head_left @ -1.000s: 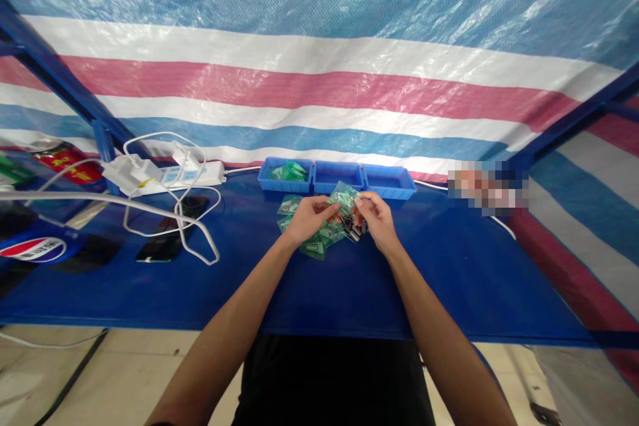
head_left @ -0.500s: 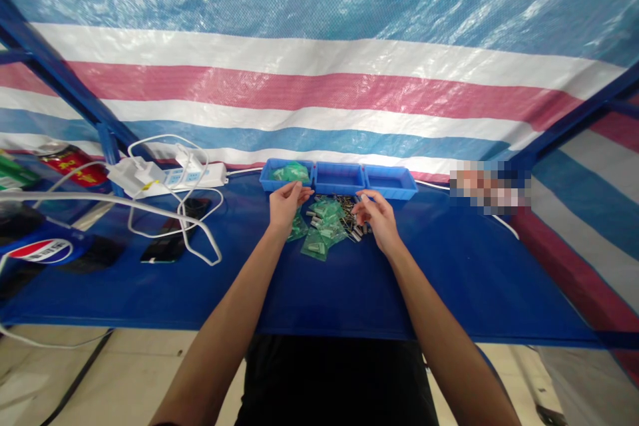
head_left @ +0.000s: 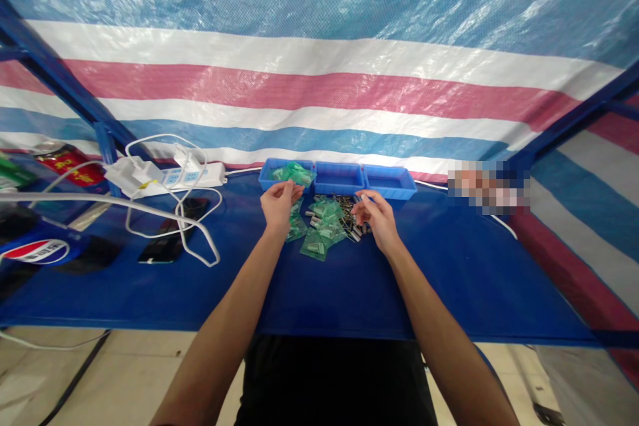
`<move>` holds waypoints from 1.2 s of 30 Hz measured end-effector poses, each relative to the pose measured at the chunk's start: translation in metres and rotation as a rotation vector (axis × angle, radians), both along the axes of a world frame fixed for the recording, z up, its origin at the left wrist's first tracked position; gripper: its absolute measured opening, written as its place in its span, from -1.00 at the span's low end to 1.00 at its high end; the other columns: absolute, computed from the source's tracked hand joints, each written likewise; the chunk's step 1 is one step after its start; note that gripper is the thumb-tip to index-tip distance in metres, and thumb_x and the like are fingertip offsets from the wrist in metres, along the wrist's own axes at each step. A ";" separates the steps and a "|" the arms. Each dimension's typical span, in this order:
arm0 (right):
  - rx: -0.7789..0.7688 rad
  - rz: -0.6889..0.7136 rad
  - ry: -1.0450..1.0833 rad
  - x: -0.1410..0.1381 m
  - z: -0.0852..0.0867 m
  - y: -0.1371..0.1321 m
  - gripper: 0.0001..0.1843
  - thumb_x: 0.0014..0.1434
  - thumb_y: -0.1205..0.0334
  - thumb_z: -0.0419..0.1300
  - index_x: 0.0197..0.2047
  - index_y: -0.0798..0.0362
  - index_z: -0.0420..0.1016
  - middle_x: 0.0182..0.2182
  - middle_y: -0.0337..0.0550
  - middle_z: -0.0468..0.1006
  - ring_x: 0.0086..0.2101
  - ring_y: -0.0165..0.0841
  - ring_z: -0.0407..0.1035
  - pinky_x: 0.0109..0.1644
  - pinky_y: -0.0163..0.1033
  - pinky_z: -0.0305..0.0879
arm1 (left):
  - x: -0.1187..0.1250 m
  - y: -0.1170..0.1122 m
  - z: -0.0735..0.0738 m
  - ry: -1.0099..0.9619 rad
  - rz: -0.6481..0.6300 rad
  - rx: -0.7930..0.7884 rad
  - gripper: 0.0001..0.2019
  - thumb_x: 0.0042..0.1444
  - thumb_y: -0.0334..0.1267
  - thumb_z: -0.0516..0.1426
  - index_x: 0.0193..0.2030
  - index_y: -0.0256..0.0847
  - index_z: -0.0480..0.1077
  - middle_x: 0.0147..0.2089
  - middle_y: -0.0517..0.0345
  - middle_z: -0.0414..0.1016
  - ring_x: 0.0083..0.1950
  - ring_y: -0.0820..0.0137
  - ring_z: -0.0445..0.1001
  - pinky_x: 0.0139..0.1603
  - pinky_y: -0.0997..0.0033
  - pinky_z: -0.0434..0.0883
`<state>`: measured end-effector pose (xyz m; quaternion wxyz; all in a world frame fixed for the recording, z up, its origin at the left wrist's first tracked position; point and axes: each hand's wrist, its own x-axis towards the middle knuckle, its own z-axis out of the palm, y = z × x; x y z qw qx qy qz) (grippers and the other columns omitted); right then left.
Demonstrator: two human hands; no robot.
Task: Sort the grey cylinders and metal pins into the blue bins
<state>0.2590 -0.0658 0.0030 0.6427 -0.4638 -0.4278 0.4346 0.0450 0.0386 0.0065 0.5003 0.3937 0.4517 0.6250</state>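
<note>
My left hand (head_left: 277, 204) hovers just in front of the left blue bin (head_left: 285, 182), fingers loosely apart and empty. A small green bag (head_left: 298, 176) lies on top of the other green bags in that bin, right beyond my fingertips. My right hand (head_left: 375, 215) hangs over a pile of small metal cylinders (head_left: 349, 216), fingers loosely bent, with nothing visible in them. Between my hands, several green bags (head_left: 319, 229) lie scattered on the blue table (head_left: 349, 286).
Two more blue bins (head_left: 339, 180) (head_left: 389, 182) stand in a row to the right of the first. A white power strip (head_left: 192, 174) with plugs and looping white cables (head_left: 164, 213), a black phone (head_left: 162, 247) and a Pepsi item (head_left: 34, 251) lie at the left.
My left hand carried the green bag from between both hands over to the left bin, let it go there and drew back a little. My right hand stayed over the metal parts.
</note>
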 end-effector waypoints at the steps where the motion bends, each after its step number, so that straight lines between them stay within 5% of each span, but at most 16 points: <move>1: 0.004 0.003 0.000 0.000 0.000 0.000 -0.59 0.24 -0.15 0.33 -0.03 -0.03 0.54 -0.42 -0.23 0.63 -0.58 -0.44 0.36 -0.51 -0.32 0.24 | -0.002 -0.002 0.001 0.152 0.048 0.083 -0.78 0.24 -0.11 0.27 -0.24 -0.27 0.54 -0.29 -0.01 0.66 -0.22 0.22 0.68 -0.06 0.17 0.60; 5: 0.006 0.005 0.004 -0.001 0.001 -0.001 -0.60 0.25 -0.14 0.33 -0.04 -0.02 0.54 -0.43 -0.23 0.62 -0.58 -0.44 0.36 -0.51 -0.32 0.26 | -0.003 -0.011 0.010 0.922 0.040 0.575 -0.76 0.35 -0.14 0.15 -0.07 -0.18 0.61 0.05 -0.07 0.67 0.23 0.08 0.51 0.30 0.02 0.38; 9: 0.000 0.009 0.000 0.000 0.001 -0.001 -0.59 0.25 -0.16 0.32 -0.04 -0.01 0.54 -0.43 -0.23 0.62 -0.58 -0.44 0.36 -0.51 -0.32 0.27 | 0.009 -0.012 0.014 1.268 -0.050 0.641 -0.67 0.40 -0.09 0.09 0.05 -0.20 0.59 0.20 -0.11 0.60 0.43 -0.06 0.27 0.37 -0.16 0.21; 16: -0.013 0.015 0.004 0.000 0.002 0.000 -0.58 0.26 -0.17 0.31 -0.02 -0.02 0.54 -0.42 -0.22 0.63 -0.57 -0.43 0.37 -0.50 -0.32 0.27 | 0.014 0.005 0.017 1.187 -0.035 0.608 -0.68 0.34 -0.05 0.15 -0.20 -0.24 0.61 -0.04 -0.25 0.66 0.31 -0.18 0.33 0.34 -0.24 0.12; 19: -0.015 0.020 -0.004 -0.001 0.002 0.000 -0.57 0.24 -0.18 0.32 -0.03 -0.03 0.54 -0.42 -0.22 0.63 -0.57 -0.43 0.36 -0.51 -0.31 0.28 | 0.009 0.001 0.024 1.207 -0.072 0.711 -0.70 0.38 -0.13 0.09 -0.08 -0.25 0.61 0.05 -0.24 0.63 0.31 -0.11 0.32 0.32 -0.17 0.18; 23: -0.016 0.026 -0.017 -0.003 0.002 0.000 -0.58 0.22 -0.17 0.34 -0.06 -0.01 0.54 -0.44 -0.22 0.63 -0.59 -0.43 0.37 -0.53 -0.32 0.27 | 0.004 -0.014 0.024 1.229 -0.389 0.865 -0.71 0.36 -0.18 0.12 0.06 -0.23 0.60 0.02 -0.15 0.63 0.17 0.05 0.43 0.27 0.01 0.34; 26: -0.013 0.029 -0.018 -0.003 0.001 0.000 -0.59 0.23 -0.16 0.33 -0.07 -0.01 0.55 -0.44 -0.22 0.63 -0.59 -0.44 0.37 -0.52 -0.32 0.28 | 0.004 -0.022 0.015 1.274 -0.556 0.888 -0.61 0.28 -0.08 0.24 0.18 -0.17 0.56 0.16 -0.10 0.59 0.19 0.06 0.45 0.30 0.03 0.37; 36: -0.032 0.020 -0.031 -0.003 0.001 0.001 -0.57 0.21 -0.20 0.33 -0.09 -0.02 0.56 -0.44 -0.23 0.62 -0.59 -0.44 0.37 -0.52 -0.32 0.28 | 0.011 -0.020 -0.001 1.202 -0.563 0.757 -0.62 0.19 -0.18 0.33 0.15 -0.13 0.57 0.11 -0.04 0.65 0.14 0.11 0.57 0.22 0.13 0.47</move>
